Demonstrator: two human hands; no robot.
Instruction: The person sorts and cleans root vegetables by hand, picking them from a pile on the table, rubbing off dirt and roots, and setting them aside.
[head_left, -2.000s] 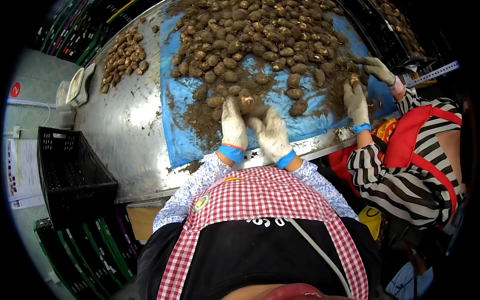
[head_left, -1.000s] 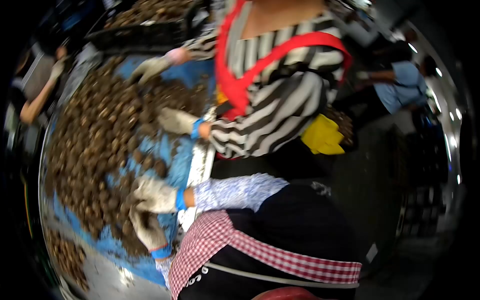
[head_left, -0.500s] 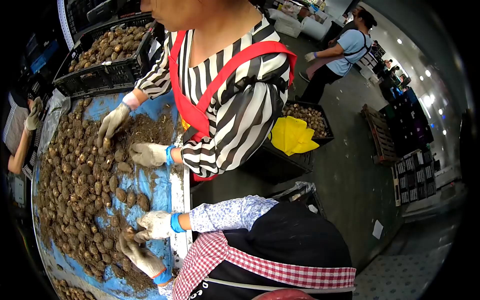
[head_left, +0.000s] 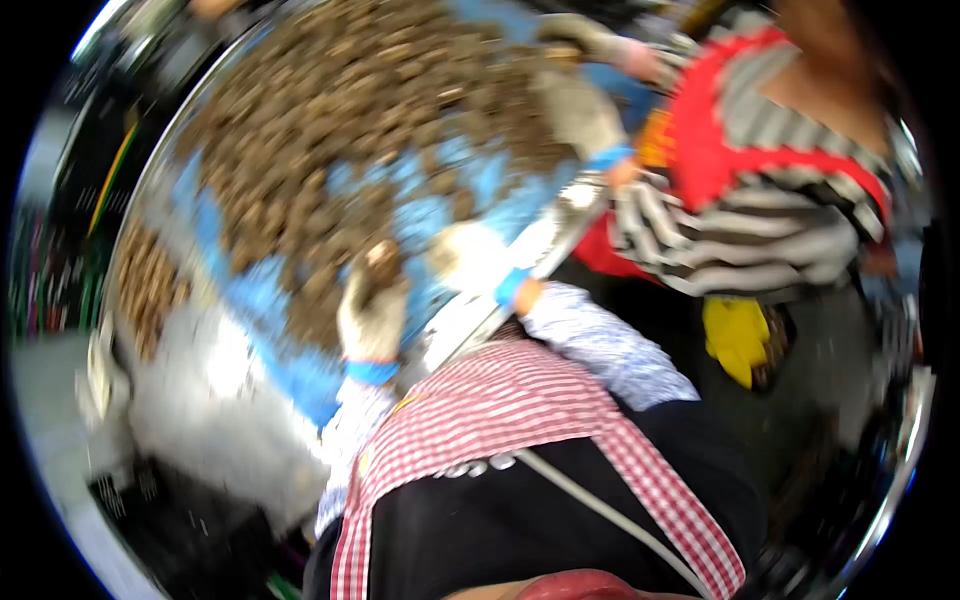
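My left hand [head_left: 372, 318], in a pale glove with a blue band at the wrist, is closed around a brown taro [head_left: 381, 257] with a light patch on it. To its right, my right hand [head_left: 468, 256], gloved the same way, is over the blue sheet [head_left: 425, 222] near the table's edge. Motion blur smears its fingers, so I cannot see whether anything is in them. A broad heap of muddy taros [head_left: 330, 120] covers the sheet beyond both hands.
At the right, a co-worker in a striped top and red apron [head_left: 700, 130] has gloved hands [head_left: 575, 110] at the heap. A smaller taro pile [head_left: 148, 290] lies on the metal tabletop [head_left: 190, 400] at left. A yellow cloth-like item [head_left: 738, 340] is at lower right.
The view has swung round and downward, and it is blurred now. My hands have moved apart; the left holds a taro. The co-worker's hands remain at the heap.
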